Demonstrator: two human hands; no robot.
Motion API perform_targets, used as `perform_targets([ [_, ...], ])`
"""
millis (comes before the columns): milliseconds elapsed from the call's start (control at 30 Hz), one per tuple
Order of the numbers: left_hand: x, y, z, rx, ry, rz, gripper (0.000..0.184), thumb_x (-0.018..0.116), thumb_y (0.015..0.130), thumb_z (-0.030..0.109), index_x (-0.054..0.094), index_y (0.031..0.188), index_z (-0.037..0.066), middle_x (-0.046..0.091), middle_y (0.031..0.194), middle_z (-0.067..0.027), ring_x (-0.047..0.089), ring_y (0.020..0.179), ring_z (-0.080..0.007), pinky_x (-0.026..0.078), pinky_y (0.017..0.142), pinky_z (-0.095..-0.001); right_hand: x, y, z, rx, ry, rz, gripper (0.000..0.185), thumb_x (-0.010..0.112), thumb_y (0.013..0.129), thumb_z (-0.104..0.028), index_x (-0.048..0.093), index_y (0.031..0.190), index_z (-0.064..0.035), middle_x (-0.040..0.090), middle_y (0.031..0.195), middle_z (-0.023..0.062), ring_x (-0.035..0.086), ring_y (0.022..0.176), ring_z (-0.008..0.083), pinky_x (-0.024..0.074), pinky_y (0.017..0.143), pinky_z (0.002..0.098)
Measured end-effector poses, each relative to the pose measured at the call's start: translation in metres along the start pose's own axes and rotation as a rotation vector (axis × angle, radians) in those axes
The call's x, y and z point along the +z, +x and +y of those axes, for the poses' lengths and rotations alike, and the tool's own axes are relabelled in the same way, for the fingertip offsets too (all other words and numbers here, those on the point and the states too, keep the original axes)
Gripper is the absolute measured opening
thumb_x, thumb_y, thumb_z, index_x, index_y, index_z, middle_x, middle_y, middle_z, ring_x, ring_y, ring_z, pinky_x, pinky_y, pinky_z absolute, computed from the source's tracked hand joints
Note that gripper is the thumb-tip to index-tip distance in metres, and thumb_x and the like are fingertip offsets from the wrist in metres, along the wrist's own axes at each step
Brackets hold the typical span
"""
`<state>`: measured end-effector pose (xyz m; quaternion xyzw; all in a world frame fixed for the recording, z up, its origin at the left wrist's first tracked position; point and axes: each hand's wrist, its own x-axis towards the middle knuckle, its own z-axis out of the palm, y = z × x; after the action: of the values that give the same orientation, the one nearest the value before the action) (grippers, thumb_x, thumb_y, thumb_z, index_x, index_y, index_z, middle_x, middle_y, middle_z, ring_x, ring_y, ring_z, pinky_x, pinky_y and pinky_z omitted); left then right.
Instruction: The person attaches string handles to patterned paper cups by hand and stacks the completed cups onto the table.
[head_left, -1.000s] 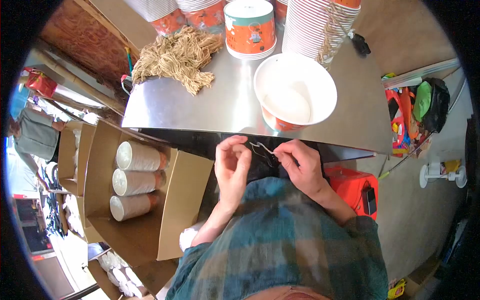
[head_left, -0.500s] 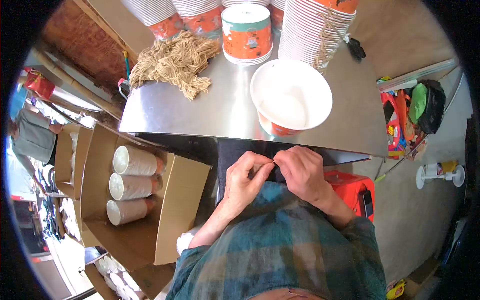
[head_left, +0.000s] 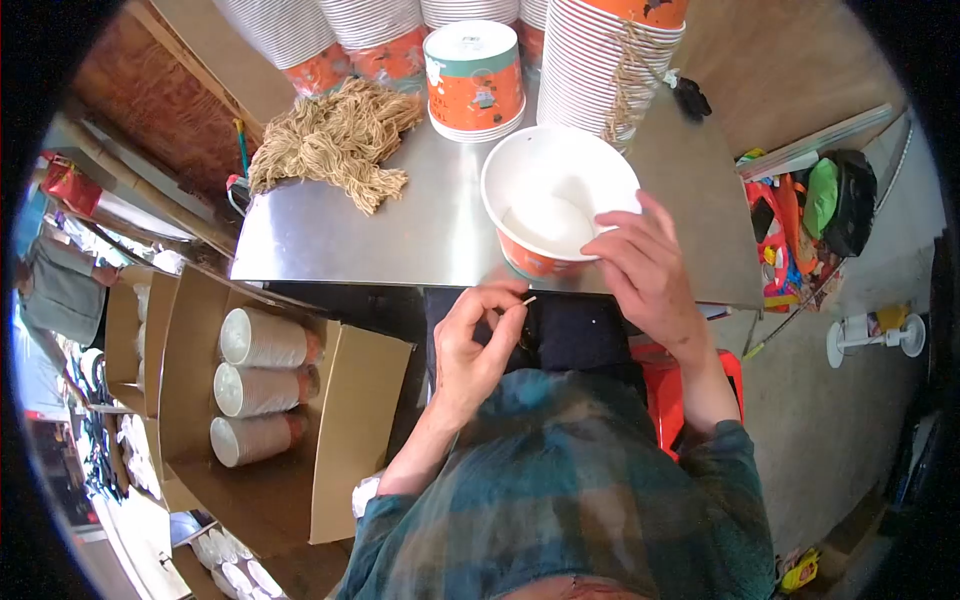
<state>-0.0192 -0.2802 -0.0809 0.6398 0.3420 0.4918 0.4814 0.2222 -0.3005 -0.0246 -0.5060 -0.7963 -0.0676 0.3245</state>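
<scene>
Low in front of the metal table, my left hand (head_left: 475,340) pinches a short thin tan piece (head_left: 530,301), which looks like the end of a twine cord. A white-lined paper bucket (head_left: 530,190) with an orange and green outside stands tilted toward me at the table's front edge. At its right rim is my right hand (head_left: 645,265), fingers apart and reaching over the edge; whether they press on it I cannot tell. Behind, an orange bucket (head_left: 475,90) sits upside down on the table. A tangled heap of tan twine cords (head_left: 335,145) lies to the left.
Tall stacks of nested buckets (head_left: 590,90) line the table's (head_left: 400,250) back. An open cardboard box (head_left: 360,440) at left holds wrapped white stacks (head_left: 262,338). A red stool (head_left: 662,395) is by my right side. Another person (head_left: 65,295) stands at far left.
My hands were together, pinching something thin between them. Now they are apart: the right has moved up to the bucket's rim, while the left keeps the thin piece.
</scene>
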Motion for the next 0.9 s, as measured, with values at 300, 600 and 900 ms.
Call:
perform_targets([
  [300,-0.006,0.014,-0.004,0.074,-0.014,0.099,0.006,0.065,0.094,0.001,0.063,0.099,-0.002,0.063,0.134,-0.0201,0.063,0.087,-0.0104,0.052,0.077,-0.0259,0.010,0.060,-0.029,-0.067,0.325,0.045,0.038,0.074,0.083,-0.009,0.064,0.120,-0.0101,0.072,0.100,0.0098,0.068,0.095,0.0332,0.0545,0.084,0.0434],
  [600,-0.006,0.013,-0.017,0.014,-0.084,0.104,0.006,0.066,0.094,0.002,0.063,0.099,-0.001,0.061,0.136,-0.0175,0.061,0.086,-0.0075,0.052,0.075,-0.0238,-0.009,0.047,0.005,-0.074,0.174,-0.234,0.023,0.070,0.085,-0.006,0.070,0.108,-0.0044,0.072,0.101,0.0099,0.067,0.099,0.0291,0.0517,0.089,0.0398],
  [900,-0.004,0.013,-0.007,0.179,0.199,0.071,0.008,0.068,0.091,0.004,0.063,0.097,0.002,0.062,0.135,-0.0202,0.063,0.097,-0.0171,0.051,0.084,-0.0303,0.001,0.070,-0.003,0.108,0.430,-0.546,0.022,0.067,0.088,-0.019,0.069,0.107,-0.0068,0.072,0.098,0.0132,0.070,0.086,0.0280,0.0548,0.073,0.0377],
])
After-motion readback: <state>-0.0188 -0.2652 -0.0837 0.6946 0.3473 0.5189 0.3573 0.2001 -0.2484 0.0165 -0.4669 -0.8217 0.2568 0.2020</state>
